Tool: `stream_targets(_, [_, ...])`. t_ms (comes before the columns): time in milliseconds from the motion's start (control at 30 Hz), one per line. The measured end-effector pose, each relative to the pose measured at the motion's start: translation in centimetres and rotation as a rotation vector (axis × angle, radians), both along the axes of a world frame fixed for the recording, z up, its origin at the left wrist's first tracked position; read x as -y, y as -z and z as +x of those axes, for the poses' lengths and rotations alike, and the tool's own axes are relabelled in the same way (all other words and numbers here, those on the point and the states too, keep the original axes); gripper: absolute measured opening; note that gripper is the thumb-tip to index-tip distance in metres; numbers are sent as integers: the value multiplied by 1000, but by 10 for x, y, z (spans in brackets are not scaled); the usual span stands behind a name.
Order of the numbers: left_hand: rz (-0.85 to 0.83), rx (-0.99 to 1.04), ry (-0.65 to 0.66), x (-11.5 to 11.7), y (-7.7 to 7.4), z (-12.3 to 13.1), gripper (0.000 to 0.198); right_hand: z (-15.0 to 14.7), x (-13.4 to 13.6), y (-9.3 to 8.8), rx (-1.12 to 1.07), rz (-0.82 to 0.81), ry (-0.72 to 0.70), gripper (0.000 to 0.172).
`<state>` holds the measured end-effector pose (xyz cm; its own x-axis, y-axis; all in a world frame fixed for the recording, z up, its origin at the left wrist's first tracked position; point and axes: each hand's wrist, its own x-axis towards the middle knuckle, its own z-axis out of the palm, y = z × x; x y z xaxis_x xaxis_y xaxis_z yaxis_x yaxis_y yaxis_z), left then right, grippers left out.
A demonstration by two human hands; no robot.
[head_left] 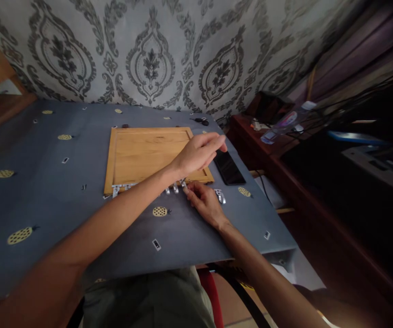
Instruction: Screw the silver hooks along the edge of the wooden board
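A framed wooden panel (145, 152) lies flat on the table. Over its right part, my left hand (199, 152) is raised with its fingers bent together; whether anything is in them is hidden. Just below, at the panel's front right edge, my right hand (205, 200) pinches a small silver metal piece (184, 186). More silver metal pieces (175, 187) sit along that edge to the left, partly covered by my left forearm. A loose silver metal bracket (220, 196) rests on the cloth, right of my right hand.
A black phone (229, 167) lies right of the panel, and dark keys (201, 121) lie behind it. The blue pineapple-print tablecloth (80, 228) meets a patterned wall covering (151, 54). On a dark red cabinet (244, 130) at the right stands a plastic bottle (287, 123).
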<state>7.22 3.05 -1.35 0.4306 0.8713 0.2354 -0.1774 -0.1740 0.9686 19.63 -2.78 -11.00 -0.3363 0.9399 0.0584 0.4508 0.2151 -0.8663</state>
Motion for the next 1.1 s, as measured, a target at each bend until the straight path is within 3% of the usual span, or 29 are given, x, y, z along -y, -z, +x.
stream_targets(300, [-29, -36, 123, 1, -5, -1, 33, 0, 0, 1, 1, -2, 4, 31])
stream_targets(367, [-27, -57, 83, 3, -5, -2, 33, 0, 0, 1, 2, 1, 3, 32])
stream_targets(533, [118, -159, -175, 11, -3, -4, 31, 0, 0, 0, -7, 0, -1, 33])
stream_targets(600, [126, -136, -192, 14, -2, -2, 28, 0, 0, 0, -4, 7, 1, 33])
stream_targets(800, [83, -42, -122, 10, 4, 3, 33, 0, 0, 1, -4, 10, 3, 34])
stream_targets(1100, [-46, -45, 15, 0, -3, 1, 35, 0, 0, 0, -3, -3, 2, 36])
